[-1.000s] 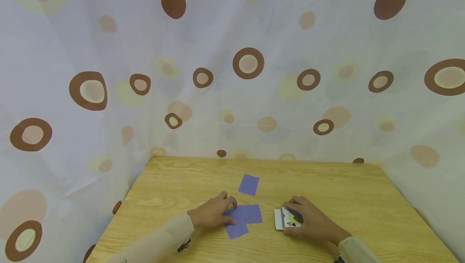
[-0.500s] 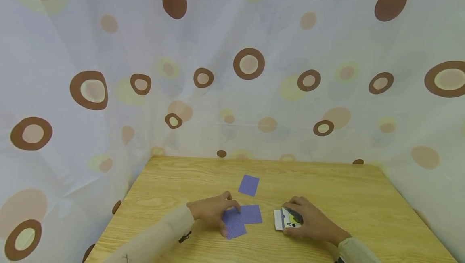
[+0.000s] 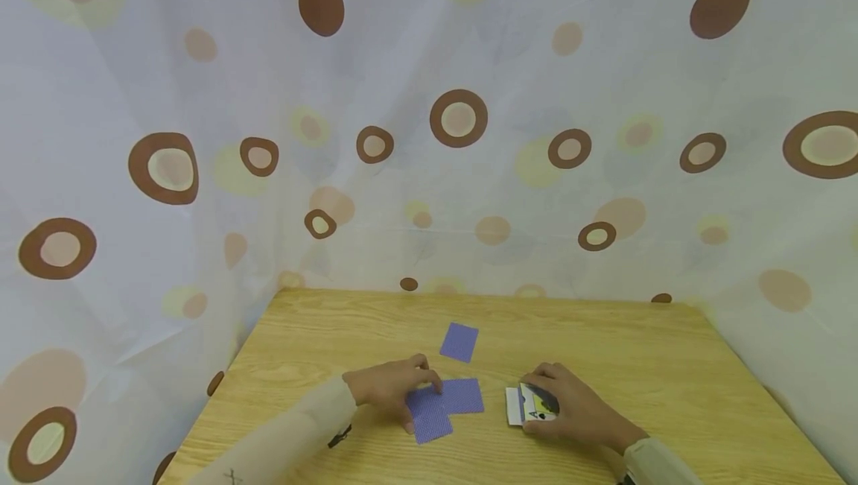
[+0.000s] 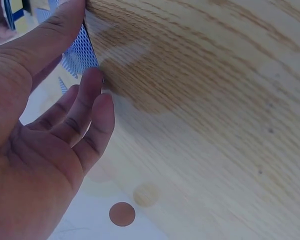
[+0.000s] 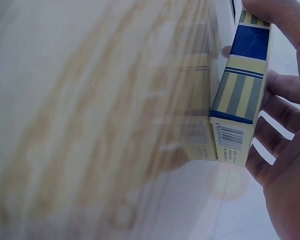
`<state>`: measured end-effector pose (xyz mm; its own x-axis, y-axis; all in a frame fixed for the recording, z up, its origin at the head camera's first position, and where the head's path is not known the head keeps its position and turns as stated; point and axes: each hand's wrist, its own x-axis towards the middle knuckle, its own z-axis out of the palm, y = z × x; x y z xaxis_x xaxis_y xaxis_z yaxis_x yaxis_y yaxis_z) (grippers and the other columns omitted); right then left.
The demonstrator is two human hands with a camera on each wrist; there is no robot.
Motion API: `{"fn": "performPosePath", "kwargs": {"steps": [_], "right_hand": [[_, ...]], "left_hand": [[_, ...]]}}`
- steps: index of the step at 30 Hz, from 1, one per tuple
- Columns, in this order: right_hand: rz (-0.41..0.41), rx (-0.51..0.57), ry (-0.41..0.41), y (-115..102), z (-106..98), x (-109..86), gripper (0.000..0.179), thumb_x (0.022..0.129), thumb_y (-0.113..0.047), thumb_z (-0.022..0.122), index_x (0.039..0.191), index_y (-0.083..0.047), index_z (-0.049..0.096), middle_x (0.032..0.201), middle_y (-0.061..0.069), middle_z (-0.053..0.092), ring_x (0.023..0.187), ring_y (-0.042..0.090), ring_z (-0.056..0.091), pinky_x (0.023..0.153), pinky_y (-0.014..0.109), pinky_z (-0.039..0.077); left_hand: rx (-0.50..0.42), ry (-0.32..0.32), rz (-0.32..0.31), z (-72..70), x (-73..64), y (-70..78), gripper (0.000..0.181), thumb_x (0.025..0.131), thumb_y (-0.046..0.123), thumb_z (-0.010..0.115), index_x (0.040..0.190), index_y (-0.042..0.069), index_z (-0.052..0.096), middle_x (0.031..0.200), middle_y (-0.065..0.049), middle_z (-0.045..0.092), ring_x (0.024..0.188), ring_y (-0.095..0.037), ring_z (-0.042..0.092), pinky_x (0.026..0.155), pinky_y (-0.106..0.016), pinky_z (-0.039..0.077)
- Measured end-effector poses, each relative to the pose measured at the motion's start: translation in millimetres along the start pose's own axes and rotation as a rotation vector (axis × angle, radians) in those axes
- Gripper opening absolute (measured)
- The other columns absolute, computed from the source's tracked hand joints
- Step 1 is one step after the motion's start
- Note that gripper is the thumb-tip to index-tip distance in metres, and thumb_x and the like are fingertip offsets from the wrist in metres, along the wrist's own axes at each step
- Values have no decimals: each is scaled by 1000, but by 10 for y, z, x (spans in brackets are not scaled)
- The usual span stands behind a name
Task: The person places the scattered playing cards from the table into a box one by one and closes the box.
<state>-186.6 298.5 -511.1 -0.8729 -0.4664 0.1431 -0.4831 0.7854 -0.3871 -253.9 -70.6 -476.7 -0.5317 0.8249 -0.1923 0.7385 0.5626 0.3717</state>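
Note:
My left hand [image 3: 385, 387] holds a blue-backed playing card [image 3: 432, 418] by its edges, thumb on the near side and fingers on the far side. In the left wrist view, the thumb and a fingertip [image 4: 93, 77] sit at opposite ends of the card's edge [image 4: 83, 54]. That card overlaps a second face-down card [image 3: 465, 395] on its right. On the right, my right hand [image 3: 579, 407] grips a card box [image 3: 539, 401] with an ace printed on its face and a white flap [image 3: 513, 405] at its left end. The right wrist view shows the box's striped, barcoded side [image 5: 240, 85].
A third face-down card [image 3: 459, 342] lies farther back on the wooden table [image 3: 322, 328]. A white curtain [image 3: 415, 194] with brown and yellow spots encloses the table at the back and sides.
The left hand's fingers have shifted to the edges of the nearer card, which has slid slightly left and turned a little, uncovering more of the second card. The right hand and box stay put.

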Motion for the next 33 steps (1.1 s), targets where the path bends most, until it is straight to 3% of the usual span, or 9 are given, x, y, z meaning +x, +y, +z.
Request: {"fn": "performPosePath", "kwargs": {"steps": [5, 11, 17, 23, 33], "right_hand": [[-9, -3, 6, -15, -11, -2, 76, 84, -70, 72, 136, -14, 66, 124, -7, 55, 110, 14, 52, 92, 47, 51], [-4, 12, -2, -37, -31, -6, 77, 84, -69, 72, 137, -14, 65, 125, -7, 55, 111, 14, 52, 93, 48, 51], [-16, 15, 2, -47, -49, -6, 76, 85, -68, 72, 136, -13, 65, 124, -9, 55, 111, 14, 51, 93, 46, 51], [-24, 14, 2, -49, -53, 1, 77, 85, -69, 72, 137, -12, 65, 124, -8, 55, 111, 15, 52, 92, 47, 51], [-38, 11, 6, -57, -54, 7, 77, 85, -67, 73, 136, -11, 65, 125, -7, 55, 112, 16, 52, 93, 49, 51]], "left_hand": [[12, 10, -4, -5, -7, 17, 68, 73, 29, 94, 133, 27, 62, 121, 0, 44, 96, -8, 52, 86, -21, 50], [41, 34, -13, 37, 26, -13, 66, 71, 43, 93, 125, 22, 61, 119, 3, 45, 91, -5, 53, 83, -19, 50], [130, 62, -10, 62, 53, -34, 71, 68, 56, 91, 122, 20, 62, 115, 7, 49, 94, -3, 49, 84, -18, 49], [135, 71, 41, 32, 19, -52, 70, 65, 46, 96, 121, 16, 64, 110, 7, 55, 98, -6, 45, 88, -19, 46], [70, 91, 16, 43, -7, -39, 64, 67, 38, 96, 118, 13, 64, 108, 7, 55, 99, -5, 48, 88, -19, 47]]}}
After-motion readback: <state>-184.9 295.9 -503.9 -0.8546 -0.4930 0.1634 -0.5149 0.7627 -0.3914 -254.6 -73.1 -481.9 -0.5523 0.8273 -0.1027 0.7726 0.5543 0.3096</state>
